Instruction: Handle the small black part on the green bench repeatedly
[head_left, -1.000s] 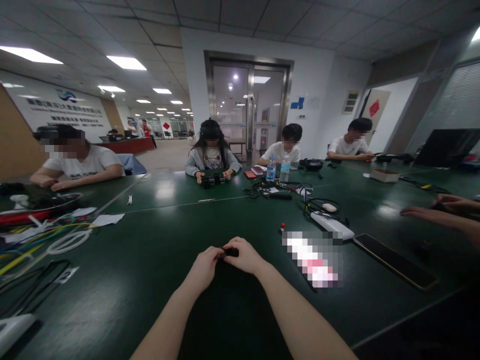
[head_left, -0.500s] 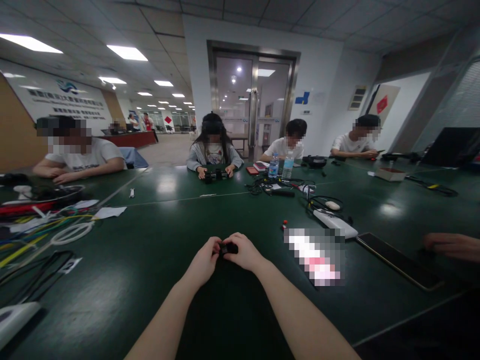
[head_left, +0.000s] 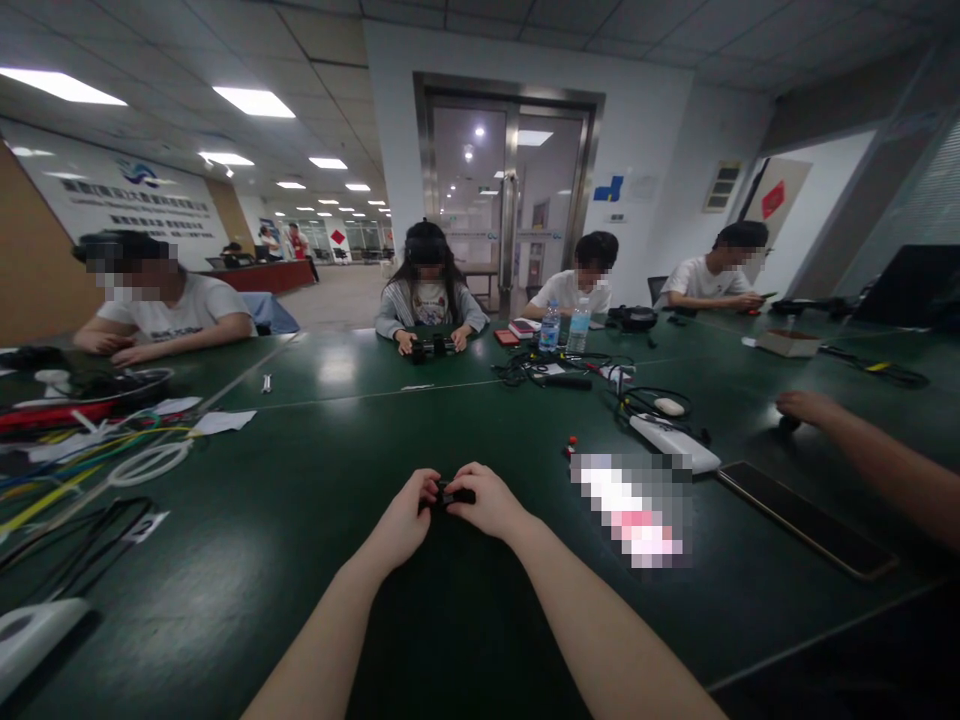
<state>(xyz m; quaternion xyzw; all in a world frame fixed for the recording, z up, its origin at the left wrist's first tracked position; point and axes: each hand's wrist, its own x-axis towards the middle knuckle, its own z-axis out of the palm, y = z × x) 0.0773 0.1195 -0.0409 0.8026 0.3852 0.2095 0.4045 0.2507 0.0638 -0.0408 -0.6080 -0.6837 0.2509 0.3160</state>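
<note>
Both of my hands meet over the green table (head_left: 315, 560), straight in front of me. They hold a small black object (head_left: 462, 496), whose kind I cannot make out because the fingers cover most of it. My left hand (head_left: 401, 515) is closed, its fingertips pinching the object's left end. From the other side my right hand (head_left: 489, 505) grips it between thumb and fingers, and a dark end shows below the fingers. A phone-like slab with a blurred-out, bright surface (head_left: 634, 515) lies to the right of my right hand.
A dark phone (head_left: 806, 520) and white power strip (head_left: 675, 445) lie to the right. Another person's hand (head_left: 810, 408) touches something small and dark there. Cables (head_left: 150, 465) crowd the left side. Two bottles (head_left: 577, 328) stand farther back, near seated people.
My hands stay nearly in place on the black object, with slight finger movement. At the right, the other person's hand has moved farther forward over the table.
</note>
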